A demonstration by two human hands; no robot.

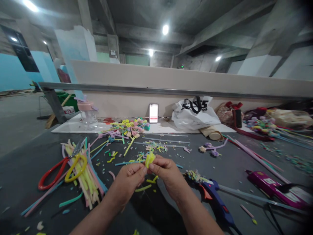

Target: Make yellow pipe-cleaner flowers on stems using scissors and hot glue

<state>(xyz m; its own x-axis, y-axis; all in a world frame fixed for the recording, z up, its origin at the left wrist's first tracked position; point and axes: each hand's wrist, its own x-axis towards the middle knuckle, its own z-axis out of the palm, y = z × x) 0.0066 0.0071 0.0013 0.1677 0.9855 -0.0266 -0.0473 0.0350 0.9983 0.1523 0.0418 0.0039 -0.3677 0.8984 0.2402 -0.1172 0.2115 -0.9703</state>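
Between my two hands, over the middle of the dark table, is a small yellow pipe-cleaner flower (150,159). My left hand (132,178) pinches it from the left, thumb and fingers pressed together. From the right, my right hand (167,171) grips it with thumb and forefinger. A blue pipe cleaner (127,163) runs just behind my hands. Short yellow pieces (144,188) lie on the table below them. To the left, scissors (79,166) with one red and one yellow handle rest on a bundle of pastel pipe cleaners (89,187).
At right lie a blue glue gun (218,202) and a purple hot tool (271,187) with a cord. Finished fuzzy flowers (133,127) pile at the back. Behind stand a clear cup (88,114), a phone-like white rectangle (154,113) and a white plastic bag (195,114). Clippings are scattered about.
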